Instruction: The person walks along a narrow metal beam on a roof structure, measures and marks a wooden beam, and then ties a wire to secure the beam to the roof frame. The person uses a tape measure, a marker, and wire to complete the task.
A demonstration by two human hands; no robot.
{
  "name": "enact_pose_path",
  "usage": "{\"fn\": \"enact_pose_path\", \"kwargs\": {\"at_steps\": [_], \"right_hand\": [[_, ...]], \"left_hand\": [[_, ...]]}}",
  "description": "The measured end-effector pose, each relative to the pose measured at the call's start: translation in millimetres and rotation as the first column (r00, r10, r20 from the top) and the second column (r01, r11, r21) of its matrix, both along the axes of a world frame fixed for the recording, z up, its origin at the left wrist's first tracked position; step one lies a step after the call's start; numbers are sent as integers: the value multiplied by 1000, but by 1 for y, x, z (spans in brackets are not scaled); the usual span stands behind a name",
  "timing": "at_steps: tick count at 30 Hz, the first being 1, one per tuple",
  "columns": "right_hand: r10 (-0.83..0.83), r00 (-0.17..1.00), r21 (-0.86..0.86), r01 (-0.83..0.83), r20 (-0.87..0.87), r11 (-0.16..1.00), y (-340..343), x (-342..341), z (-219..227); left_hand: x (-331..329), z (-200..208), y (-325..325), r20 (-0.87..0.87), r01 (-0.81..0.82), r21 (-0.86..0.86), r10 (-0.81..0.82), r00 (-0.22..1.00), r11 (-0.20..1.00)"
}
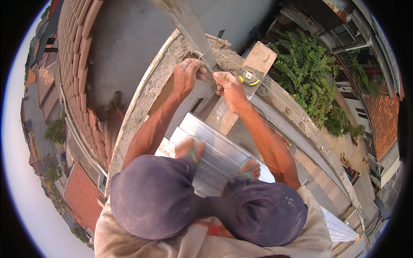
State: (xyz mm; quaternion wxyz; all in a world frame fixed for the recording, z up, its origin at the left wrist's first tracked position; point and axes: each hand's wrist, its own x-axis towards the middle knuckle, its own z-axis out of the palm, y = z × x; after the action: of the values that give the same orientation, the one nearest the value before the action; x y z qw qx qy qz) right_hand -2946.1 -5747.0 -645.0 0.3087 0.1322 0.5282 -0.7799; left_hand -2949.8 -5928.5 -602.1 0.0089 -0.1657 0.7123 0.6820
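Observation:
At a wall corner, my left hand [188,76] is closed in a pinch beside the foot of a wooden post [189,28]. A thin white string [230,59] loops at the post just above those fingers and runs off along the right-hand wall top. My right hand [230,89] is also pinched, on the other side of the post foot. Whatever lies in either set of fingers is too thin or hidden to make out. Close to my right hand, a yellow and black tape measure [250,77] rests on a wooden plank [261,56].
My sandalled feet stand on pale ribbed metal sheeting [215,148] inside the rough wall top [137,99]. Beyond the left wall lie a grey slab [129,47] and roof tiles [74,43]. The right wall drops to a yard with a leafy tree [303,77] far below.

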Motion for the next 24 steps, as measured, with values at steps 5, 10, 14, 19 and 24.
{"fn": "enact_pose_path", "kwargs": {"at_steps": [5, 10, 14, 19, 24], "right_hand": [[-20, 997, 98, 28, -76, 995, 42, 25, -11], [-29, 996, 205, 45, -83, 978, 76, 52, -19], [-17, 997, 280, 38, -79, 959, 96, 77, -25], [-80, 996, 238, 87, -40, 967, 106, 98, -29], [-94, 995, 241, 95, -13, 966, 108, 103, -33]], "left_hand": [[-13, -3, 1, 78, -25, 222, 8, 997, 975], [-8, -9, -2, 71, 4, 644, -64, 995, 765], [-8, -7, 11, 159, -100, 541, 15, 987, 835], [-13, -9, 7, 132, -99, 606, 23, 991, 789], [-18, -19, 4, 122, -113, 671, 41, 992, 733]]}}
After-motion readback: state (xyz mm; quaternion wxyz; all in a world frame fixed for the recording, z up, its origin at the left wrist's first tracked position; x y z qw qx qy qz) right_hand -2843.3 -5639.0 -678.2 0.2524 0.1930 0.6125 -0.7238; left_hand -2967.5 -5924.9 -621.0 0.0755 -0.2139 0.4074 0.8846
